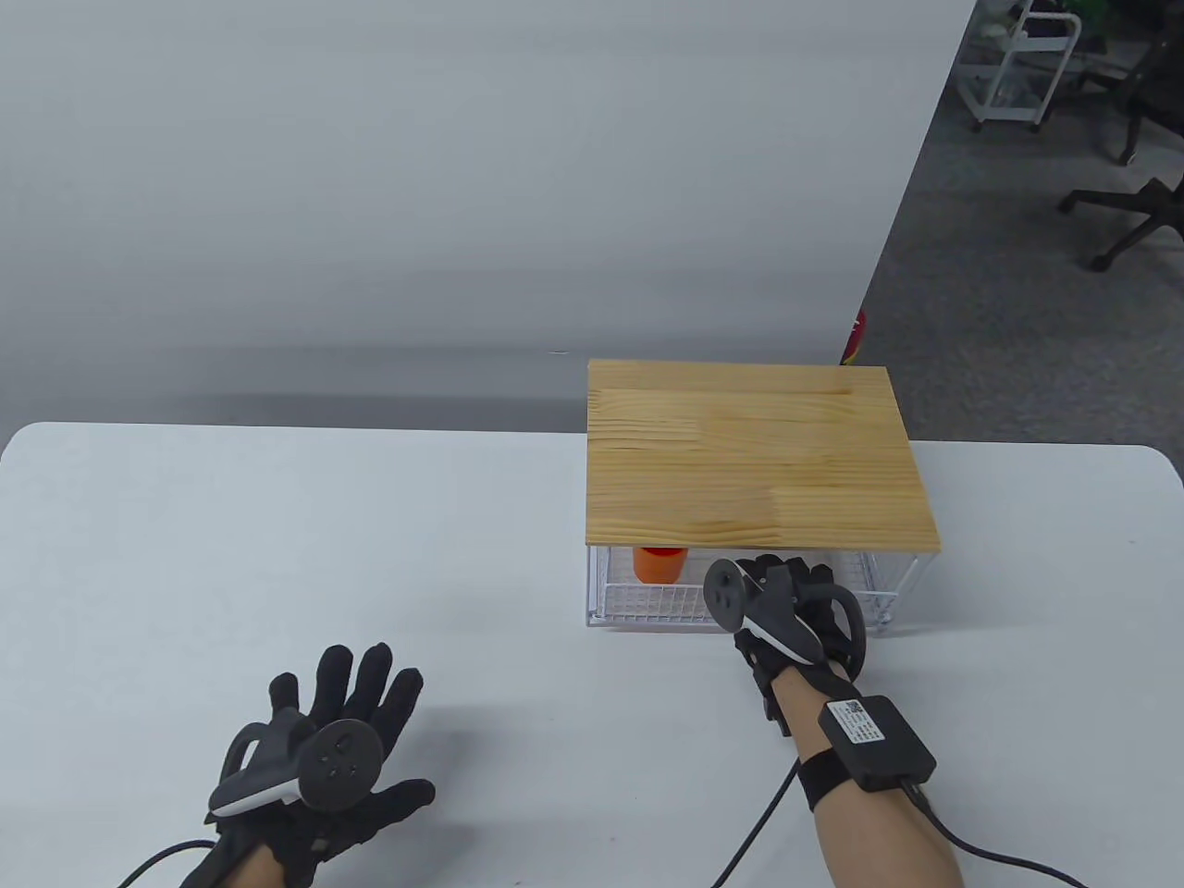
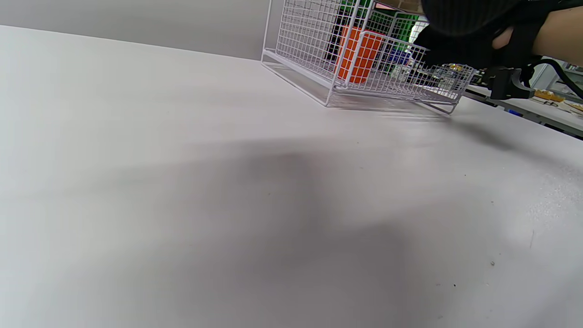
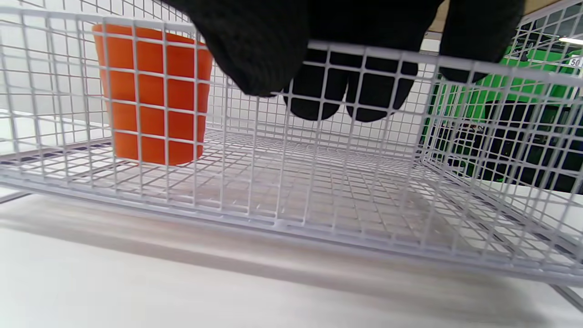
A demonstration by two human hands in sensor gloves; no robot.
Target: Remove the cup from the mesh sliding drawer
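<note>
An orange cup [image 1: 659, 564] stands upright at the left of the white mesh drawer [image 1: 647, 606], under the wooden top [image 1: 754, 453]. The drawer sticks out a little at the front. My right hand [image 1: 782, 578] grips the drawer's front rim near its middle. In the right wrist view its fingers [image 3: 350, 100] hang inside the mesh [image 3: 319, 182] and the thumb lies outside, with the cup [image 3: 152, 95] to their left. My left hand [image 1: 356, 684] lies open and spread on the table, far left of the drawer. The left wrist view shows the cup [image 2: 360, 54] through the mesh [image 2: 309, 45].
The white table [image 1: 277, 555] runs wide to the left of the drawer unit. A grey partition wall [image 1: 462, 185] stands behind it. A red object [image 1: 856, 338] shows behind the wooden top. Office chairs [image 1: 1128, 213] and a cart stand on the floor far right.
</note>
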